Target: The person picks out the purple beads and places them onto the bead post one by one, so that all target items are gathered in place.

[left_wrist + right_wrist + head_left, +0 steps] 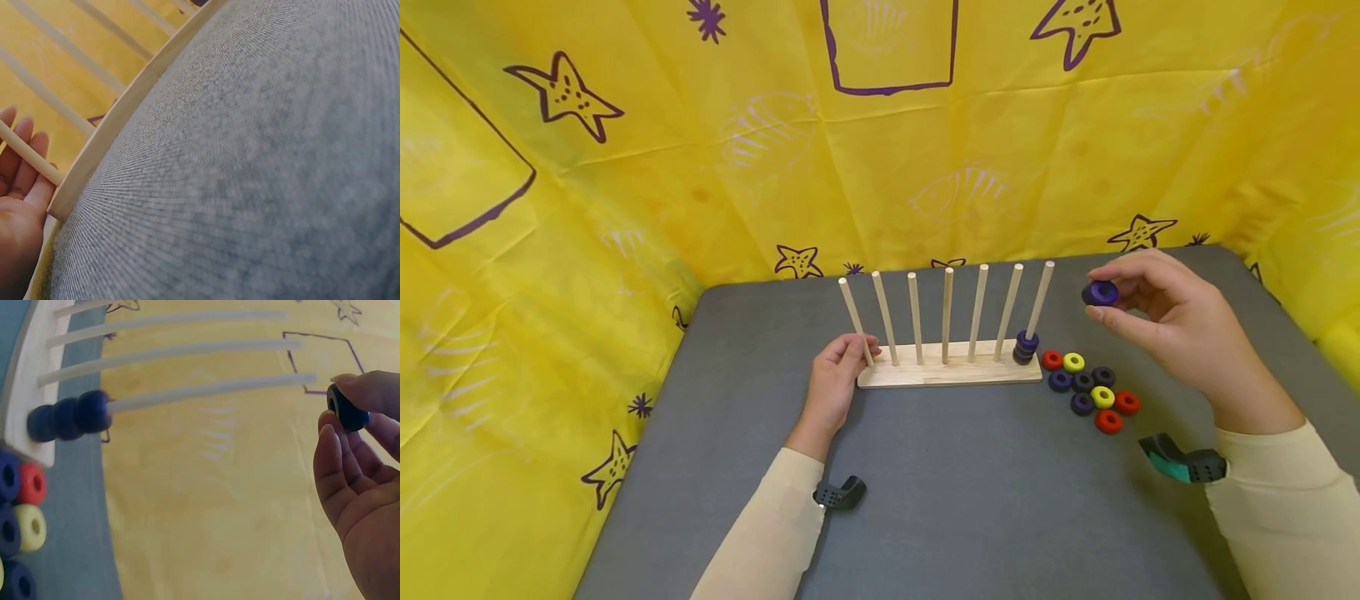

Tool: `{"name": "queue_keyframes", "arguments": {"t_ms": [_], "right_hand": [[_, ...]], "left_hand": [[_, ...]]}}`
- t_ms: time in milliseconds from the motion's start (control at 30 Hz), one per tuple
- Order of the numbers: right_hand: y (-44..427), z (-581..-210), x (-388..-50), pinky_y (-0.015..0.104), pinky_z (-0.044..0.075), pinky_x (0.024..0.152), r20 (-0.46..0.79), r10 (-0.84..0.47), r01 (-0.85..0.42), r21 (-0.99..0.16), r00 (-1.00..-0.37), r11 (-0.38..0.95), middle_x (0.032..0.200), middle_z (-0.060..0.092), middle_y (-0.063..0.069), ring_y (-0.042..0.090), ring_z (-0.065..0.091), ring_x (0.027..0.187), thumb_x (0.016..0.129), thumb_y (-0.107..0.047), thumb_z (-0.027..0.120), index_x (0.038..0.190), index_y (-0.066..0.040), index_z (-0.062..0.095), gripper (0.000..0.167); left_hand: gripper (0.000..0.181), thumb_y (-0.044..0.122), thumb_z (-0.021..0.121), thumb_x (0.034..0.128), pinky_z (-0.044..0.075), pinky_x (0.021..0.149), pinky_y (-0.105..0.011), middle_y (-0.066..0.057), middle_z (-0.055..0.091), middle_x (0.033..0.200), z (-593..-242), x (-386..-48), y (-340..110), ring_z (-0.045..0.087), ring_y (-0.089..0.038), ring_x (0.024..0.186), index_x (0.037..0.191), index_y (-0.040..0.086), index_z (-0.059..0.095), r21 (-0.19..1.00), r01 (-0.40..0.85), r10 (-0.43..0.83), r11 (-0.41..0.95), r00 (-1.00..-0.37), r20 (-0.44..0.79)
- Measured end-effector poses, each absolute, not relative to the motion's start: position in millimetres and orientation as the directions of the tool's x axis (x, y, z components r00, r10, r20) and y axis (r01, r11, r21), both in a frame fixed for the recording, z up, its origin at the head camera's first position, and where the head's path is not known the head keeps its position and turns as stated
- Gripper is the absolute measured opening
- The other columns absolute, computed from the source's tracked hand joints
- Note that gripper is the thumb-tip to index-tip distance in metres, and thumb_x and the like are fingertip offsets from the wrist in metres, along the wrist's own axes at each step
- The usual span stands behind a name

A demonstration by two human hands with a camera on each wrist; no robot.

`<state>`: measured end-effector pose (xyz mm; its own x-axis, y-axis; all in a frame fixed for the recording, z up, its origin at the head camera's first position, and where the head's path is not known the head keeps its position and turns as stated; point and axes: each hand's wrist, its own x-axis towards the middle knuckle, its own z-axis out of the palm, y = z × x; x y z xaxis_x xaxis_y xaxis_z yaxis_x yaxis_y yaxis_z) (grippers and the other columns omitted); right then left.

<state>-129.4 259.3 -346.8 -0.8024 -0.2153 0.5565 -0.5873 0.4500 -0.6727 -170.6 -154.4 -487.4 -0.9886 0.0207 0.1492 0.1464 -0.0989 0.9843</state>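
A wooden peg stand [925, 377] with several upright pegs stands on the table. My left hand [841, 362] holds its left end, with fingers reaching behind the leftmost peg [855, 317]; its thumb is hard to make out in the left wrist view. On the rightmost peg [1040, 298] sit three dark blue rings [1025, 348], stacked at the bottom. My right hand [1180, 321] pinches another dark blue ring [1101, 293] between thumb and fingers. That ring hangs in the air to the right of the rightmost peg's top, apart from it.
Loose rings lie right of the stand: red ones [1108, 422], yellow ones [1102, 397] and dark blue ones [1082, 404]. The grey tabletop [970, 483] extends in front. A yellow patterned cloth [880, 183] hangs behind and at the sides.
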Motion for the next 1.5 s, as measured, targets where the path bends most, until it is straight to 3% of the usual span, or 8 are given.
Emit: {"name": "queue_keyframes", "arguments": {"t_ms": [133,433,1033,1500], "right_hand": [[252.5,-342.1,-132.9,0.012,0.054,0.079,0.575,-0.213,-0.603,-0.666,-0.79,0.439,0.112,0.067,0.008,0.015,0.063,0.092,0.08,0.028,0.081,0.122,0.007,0.072,0.048],[235.2,-332.4,-140.5,0.014,0.054,0.082,0.582,-0.204,-0.61,-0.685,-0.787,0.398,0.113,0.065,0.011,0.019,0.062,0.093,0.082,0.029,0.079,0.121,0.008,0.072,0.045],[221.3,-326.2,-158.5,0.013,0.053,0.078,0.508,-0.159,-0.522,-0.735,-0.847,0.433,0.114,0.063,0.005,0.018,0.062,0.092,0.09,0.017,0.08,0.126,0.003,0.074,0.039],[219.9,-332.6,-167.0,0.012,0.052,0.077,0.463,-0.174,-0.49,-0.754,-0.869,0.438,0.114,0.063,0.008,0.016,0.061,0.092,0.092,0.015,0.08,0.126,0.003,0.074,0.037]], "left_hand": [[0.034,0.02,0.06,0.1153,0.052,0.109,-0.047,-0.031,0.068,0.122,-490.0,-170.8,-154.2,0.07,-0.033,0.114,0.118,-0.013,0.069,0.984,0.145,0.014,-0.098,-0.989,0.147],[0.036,0.022,0.061,0.1149,0.054,0.105,-0.041,-0.019,0.073,0.112,-494.1,-171.8,-155.1,0.07,-0.033,0.113,0.117,-0.012,0.071,0.988,0.134,0.01,-0.077,-0.991,0.136],[0.036,0.021,0.06,0.1154,0.054,0.104,-0.039,-0.02,0.073,0.107,-491.3,-172.4,-154.9,0.069,-0.03,0.111,0.115,-0.013,0.07,0.988,0.135,0.022,-0.078,-0.99,0.137],[0.038,0.027,0.06,0.1154,0.051,0.11,-0.047,-0.022,0.072,0.111,-490.3,-170.3,-155.8,0.068,-0.028,0.113,0.117,-0.009,0.072,0.992,0.122,0.023,-0.042,-0.992,0.123]]}}
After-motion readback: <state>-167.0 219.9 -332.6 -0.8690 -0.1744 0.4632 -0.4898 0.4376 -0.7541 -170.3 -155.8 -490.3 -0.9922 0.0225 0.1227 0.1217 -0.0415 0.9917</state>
